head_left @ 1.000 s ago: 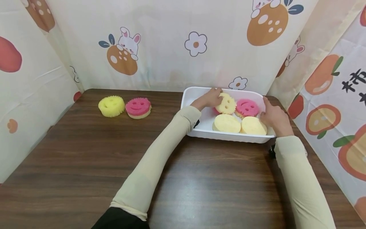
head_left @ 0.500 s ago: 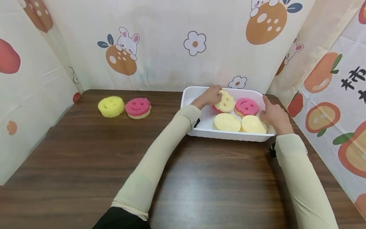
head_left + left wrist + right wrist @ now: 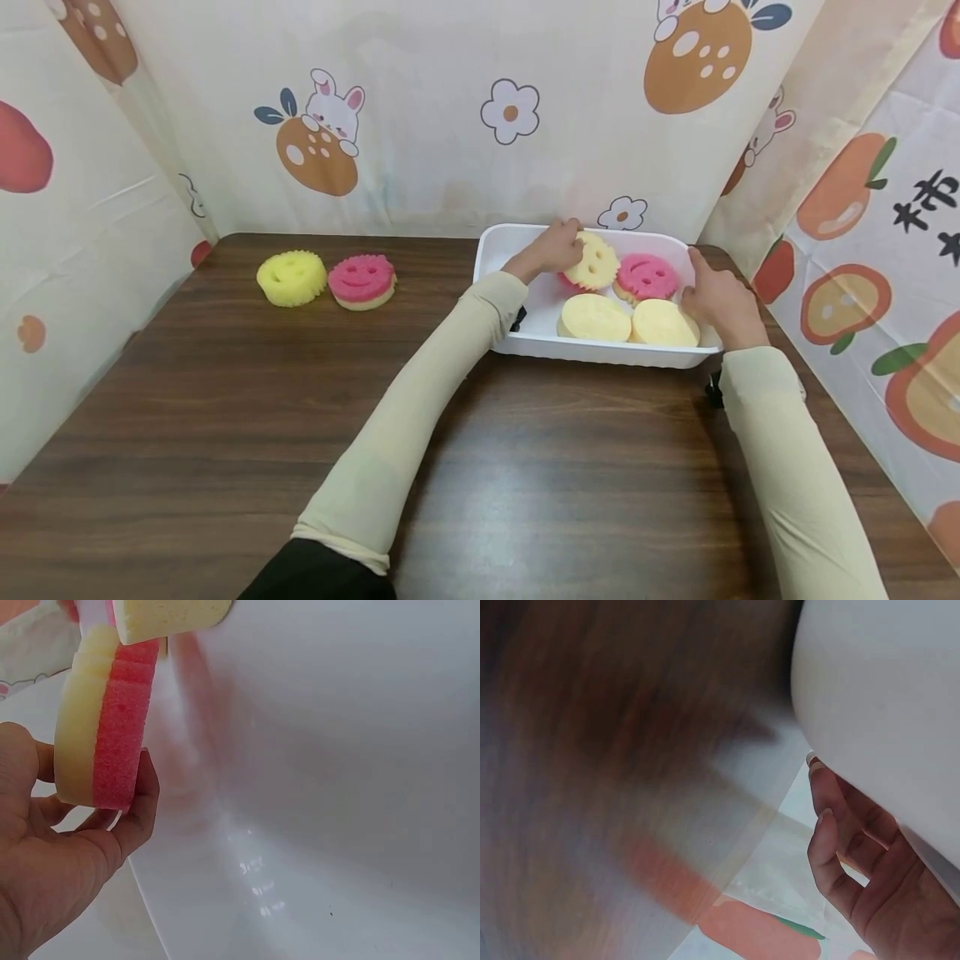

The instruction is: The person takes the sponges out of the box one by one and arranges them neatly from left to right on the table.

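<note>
Near the back of a white tray [image 3: 510, 312], my left hand [image 3: 553, 250] grips a round two-layer sponge [image 3: 596, 262] with holes, cream on one side and pink on the other. In the left wrist view the sponge [image 3: 105, 724] stands on edge between thumb and fingers. My right hand [image 3: 723, 300] holds the tray's right wall, its fingers [image 3: 832, 847] outside against the wall in the right wrist view. Beside the gripped sponge, a pink smiley sponge [image 3: 647, 277] leans in the tray. Two plain cream-topped sponges [image 3: 595, 318] lie along its front side.
A yellow smiley sponge [image 3: 292, 278] and a pink-topped smiley sponge [image 3: 363, 282] lie side by side at the back left of the brown wooden table [image 3: 300, 392]. A printed curtain [image 3: 435, 125] rises right behind the tray, with more cloth at both sides.
The gripped sponge shifts and tilts only slightly in my left hand. My right hand stays at the tray's right wall. The two sponges on the left have not moved.
</note>
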### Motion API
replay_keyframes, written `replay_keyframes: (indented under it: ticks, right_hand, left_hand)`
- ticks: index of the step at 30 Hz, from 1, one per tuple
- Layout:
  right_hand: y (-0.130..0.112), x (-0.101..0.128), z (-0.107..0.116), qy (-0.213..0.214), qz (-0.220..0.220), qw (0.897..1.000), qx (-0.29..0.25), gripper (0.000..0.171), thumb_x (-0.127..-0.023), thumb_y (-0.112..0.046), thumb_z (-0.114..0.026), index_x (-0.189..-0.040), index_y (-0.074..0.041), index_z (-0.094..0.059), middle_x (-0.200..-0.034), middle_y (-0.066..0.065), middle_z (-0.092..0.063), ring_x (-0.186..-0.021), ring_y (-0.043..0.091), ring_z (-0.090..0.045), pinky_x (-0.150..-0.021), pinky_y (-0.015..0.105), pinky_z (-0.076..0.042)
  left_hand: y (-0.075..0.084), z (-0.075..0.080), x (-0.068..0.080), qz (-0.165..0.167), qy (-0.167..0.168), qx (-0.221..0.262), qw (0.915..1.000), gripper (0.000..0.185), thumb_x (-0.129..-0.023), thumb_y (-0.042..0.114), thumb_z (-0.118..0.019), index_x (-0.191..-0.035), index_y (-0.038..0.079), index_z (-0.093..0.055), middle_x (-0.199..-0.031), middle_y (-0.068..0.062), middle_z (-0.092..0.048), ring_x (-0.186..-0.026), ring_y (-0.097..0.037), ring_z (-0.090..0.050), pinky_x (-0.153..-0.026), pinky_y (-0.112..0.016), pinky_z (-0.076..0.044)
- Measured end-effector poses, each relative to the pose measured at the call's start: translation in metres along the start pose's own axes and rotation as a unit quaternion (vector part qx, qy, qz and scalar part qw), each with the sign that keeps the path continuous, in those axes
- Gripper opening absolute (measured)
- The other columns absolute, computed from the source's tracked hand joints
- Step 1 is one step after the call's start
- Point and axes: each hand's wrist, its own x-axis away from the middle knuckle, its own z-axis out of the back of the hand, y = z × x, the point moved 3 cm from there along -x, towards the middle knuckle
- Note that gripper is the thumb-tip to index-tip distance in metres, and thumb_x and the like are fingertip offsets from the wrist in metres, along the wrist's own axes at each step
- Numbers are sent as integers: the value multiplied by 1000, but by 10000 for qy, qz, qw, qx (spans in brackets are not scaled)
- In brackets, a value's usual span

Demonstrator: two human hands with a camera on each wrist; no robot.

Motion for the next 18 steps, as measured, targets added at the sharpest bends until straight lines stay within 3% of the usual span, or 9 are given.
replay_keyframes:
  ticks: [8, 18]
  right_hand:
    - [-1, 1, 0, -58, 6, 10000, -30, 80, -98, -27, -44, -160, -16, 6, -140, 42, -38, -116, 60, -46, -94, 76, -37]
    - [0, 2, 1, -16, 12, 10000, -16, 79, -98, -26, -43, -160, -15, 5, -138, 43, -39, -114, 60, -48, -93, 75, -38]
  left_hand:
    - [2, 5, 6, 138, -145, 30, 9998, 45, -106, 22, -32, -146, 3, -36, -145, -14, -42, -125, -20, -43, -106, -29, -40]
    - [6, 17, 14, 5, -12, -21, 10000, 41, -106, 20, -32, -142, 2, -39, -140, -14, -45, -123, -20, -41, -106, -29, -39]
